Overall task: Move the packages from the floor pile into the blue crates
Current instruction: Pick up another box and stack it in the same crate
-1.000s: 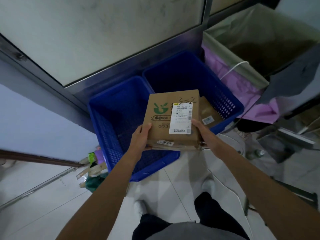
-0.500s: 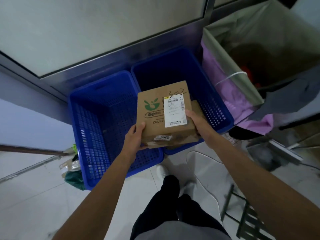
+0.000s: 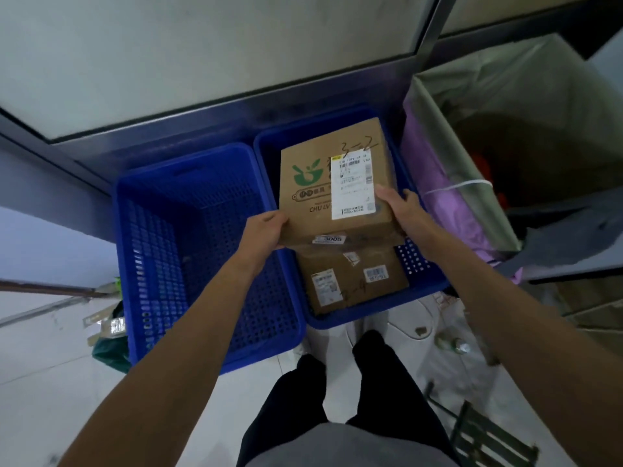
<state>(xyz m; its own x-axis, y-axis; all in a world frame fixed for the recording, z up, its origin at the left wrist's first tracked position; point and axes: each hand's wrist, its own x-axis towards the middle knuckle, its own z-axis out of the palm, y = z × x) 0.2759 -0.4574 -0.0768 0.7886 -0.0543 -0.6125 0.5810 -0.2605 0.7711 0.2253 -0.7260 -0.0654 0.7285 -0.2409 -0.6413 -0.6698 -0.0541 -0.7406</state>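
A brown cardboard box [image 3: 313, 190] with a green logo and a white shipping label hangs over the right blue crate [image 3: 426, 284]. My left hand [image 3: 264, 230] grips its near left corner. My right hand [image 3: 401, 210] holds its right edge. Below it, inside the same crate, lies another brown package [image 3: 350, 281] with white labels. The left blue crate [image 3: 188, 237] stands beside it with nothing visible inside.
Both crates stand against a metal-framed glass wall [image 3: 202, 62]. A large bin lined with a purple bag [image 3: 435, 183] stands right of the crates. Small litter and a green bag [image 3: 111, 345] lie left of the left crate. A dark metal rack [image 3: 485, 436] is at lower right on the tiled floor.
Both hands have carried the box forward and to the right, from above the crates' near edge to over the right crate. The view has stepped closer to the crates.
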